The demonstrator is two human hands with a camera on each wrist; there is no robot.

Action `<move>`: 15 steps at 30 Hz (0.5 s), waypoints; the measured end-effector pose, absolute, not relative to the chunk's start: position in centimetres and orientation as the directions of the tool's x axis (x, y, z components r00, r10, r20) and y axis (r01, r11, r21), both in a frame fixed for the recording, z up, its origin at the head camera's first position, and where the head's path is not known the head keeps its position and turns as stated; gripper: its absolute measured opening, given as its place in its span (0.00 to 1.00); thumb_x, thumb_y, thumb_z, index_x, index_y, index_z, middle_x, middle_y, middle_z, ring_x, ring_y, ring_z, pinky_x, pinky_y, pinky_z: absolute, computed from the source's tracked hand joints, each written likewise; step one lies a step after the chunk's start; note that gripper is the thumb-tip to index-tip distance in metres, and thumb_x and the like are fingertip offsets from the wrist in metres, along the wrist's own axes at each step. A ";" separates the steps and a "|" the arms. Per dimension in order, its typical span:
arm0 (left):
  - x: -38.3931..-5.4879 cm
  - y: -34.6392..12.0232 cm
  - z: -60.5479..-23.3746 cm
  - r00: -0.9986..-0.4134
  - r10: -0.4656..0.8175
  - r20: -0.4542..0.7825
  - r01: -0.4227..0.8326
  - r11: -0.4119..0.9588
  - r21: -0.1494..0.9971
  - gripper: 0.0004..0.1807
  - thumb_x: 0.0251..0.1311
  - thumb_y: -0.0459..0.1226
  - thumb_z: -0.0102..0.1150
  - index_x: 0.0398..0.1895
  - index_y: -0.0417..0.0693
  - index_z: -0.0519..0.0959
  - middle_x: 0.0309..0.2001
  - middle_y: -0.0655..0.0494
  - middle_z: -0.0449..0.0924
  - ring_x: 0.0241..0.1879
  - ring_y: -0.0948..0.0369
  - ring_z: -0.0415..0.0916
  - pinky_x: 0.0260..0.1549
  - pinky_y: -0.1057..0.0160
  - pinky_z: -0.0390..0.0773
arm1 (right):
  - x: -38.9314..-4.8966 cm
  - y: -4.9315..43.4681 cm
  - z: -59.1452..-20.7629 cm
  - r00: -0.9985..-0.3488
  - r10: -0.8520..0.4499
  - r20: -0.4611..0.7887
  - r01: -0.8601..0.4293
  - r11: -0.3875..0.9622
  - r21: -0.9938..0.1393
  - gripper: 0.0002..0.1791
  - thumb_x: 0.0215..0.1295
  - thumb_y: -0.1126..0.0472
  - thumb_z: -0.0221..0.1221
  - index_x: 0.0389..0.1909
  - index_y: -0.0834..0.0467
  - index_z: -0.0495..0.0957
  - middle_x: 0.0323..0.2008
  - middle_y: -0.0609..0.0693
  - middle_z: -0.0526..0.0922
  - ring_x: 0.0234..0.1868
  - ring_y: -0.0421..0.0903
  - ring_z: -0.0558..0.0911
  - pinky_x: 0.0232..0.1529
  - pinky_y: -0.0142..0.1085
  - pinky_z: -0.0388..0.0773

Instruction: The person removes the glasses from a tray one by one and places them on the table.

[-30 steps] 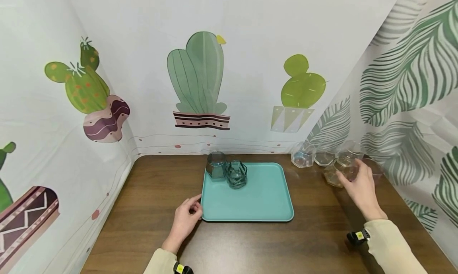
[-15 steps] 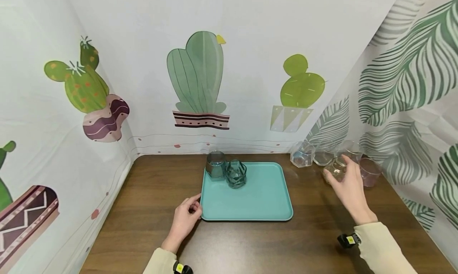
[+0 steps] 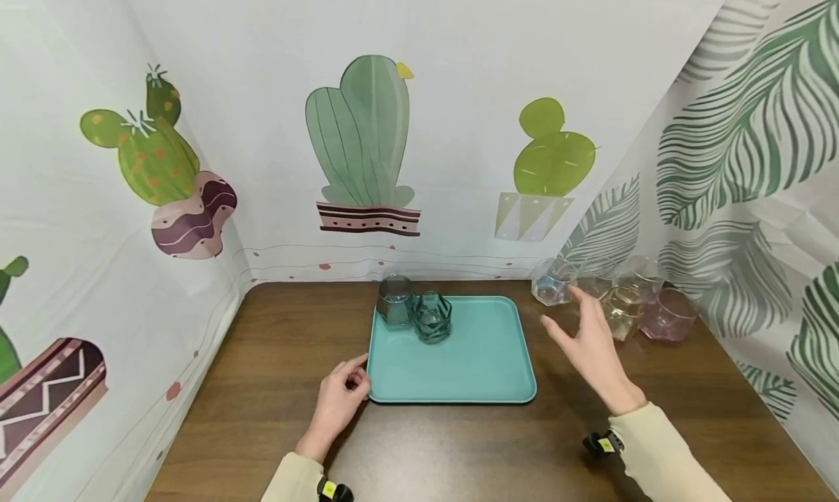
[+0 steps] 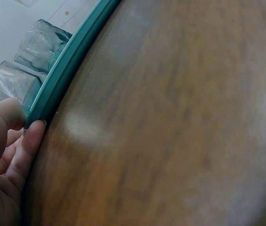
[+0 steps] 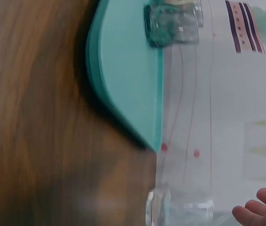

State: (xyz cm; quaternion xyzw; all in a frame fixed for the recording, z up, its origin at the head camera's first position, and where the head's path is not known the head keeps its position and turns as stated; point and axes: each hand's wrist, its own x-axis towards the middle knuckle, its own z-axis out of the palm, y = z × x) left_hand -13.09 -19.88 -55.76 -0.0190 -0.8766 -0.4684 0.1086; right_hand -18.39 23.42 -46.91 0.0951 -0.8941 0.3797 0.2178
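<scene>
A turquoise tray [image 3: 468,367] lies on the wooden table, carrying two glasses at its back left: a smooth grey-blue glass [image 3: 395,309] and a darker faceted glass [image 3: 432,323]. My left hand [image 3: 339,404] pinches the tray's left edge near the front corner; the left wrist view has the thumb above the rim and fingertips against its side. Right of the tray, my right hand [image 3: 595,356] is held over the table, thumb and fingers spread with nothing between them. Its fingertips overlap the lower edge of a clear bluish glass [image 3: 550,287] in the head view.
At the back right stand more glasses: an amber glass [image 3: 623,312], a pinkish glass [image 3: 670,320] and clear ones behind, such as a clear glass [image 3: 641,272]. A cactus-print cloth [image 3: 459,159] hangs along the table's back edge, with a leaf-print cloth [image 3: 734,196] on the right.
My right hand has moved left from the amber and pinkish glasses toward the tray, with its fingers free. The amber glass now shows more fully. My left hand has stayed at the tray's edge.
</scene>
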 end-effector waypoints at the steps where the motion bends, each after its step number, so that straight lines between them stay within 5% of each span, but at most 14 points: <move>1: -13.1 -19.9 -55.7 -0.976 -0.069 0.208 0.135 0.560 0.818 0.23 0.57 0.25 0.62 0.59 0.39 0.84 0.32 0.59 0.79 0.32 0.67 0.77 0.33 0.70 0.80 | -18.5 22.9 -47.0 -0.888 -0.015 0.459 -0.342 0.688 -0.640 0.40 0.66 0.61 0.68 0.73 0.71 0.61 0.63 0.73 0.69 0.56 0.69 0.74 0.55 0.63 0.73; 10: -13.2 -19.8 -55.7 -0.975 -0.070 0.212 0.137 0.562 0.816 0.23 0.58 0.25 0.62 0.59 0.39 0.84 0.33 0.59 0.79 0.32 0.68 0.77 0.32 0.70 0.81 | -18.9 18.4 -47.5 -0.895 -0.141 0.422 -0.409 0.635 -0.655 0.42 0.67 0.60 0.69 0.75 0.68 0.60 0.69 0.70 0.67 0.68 0.67 0.69 0.65 0.64 0.70; 15: -13.1 -19.8 -55.8 -0.978 -0.071 0.198 0.125 0.559 0.819 0.24 0.57 0.25 0.62 0.59 0.39 0.84 0.33 0.59 0.79 0.32 0.68 0.77 0.32 0.70 0.81 | -18.9 16.2 -47.7 -0.914 -0.185 0.361 -0.394 0.618 -0.681 0.44 0.68 0.56 0.69 0.77 0.64 0.59 0.69 0.67 0.67 0.65 0.67 0.72 0.62 0.62 0.74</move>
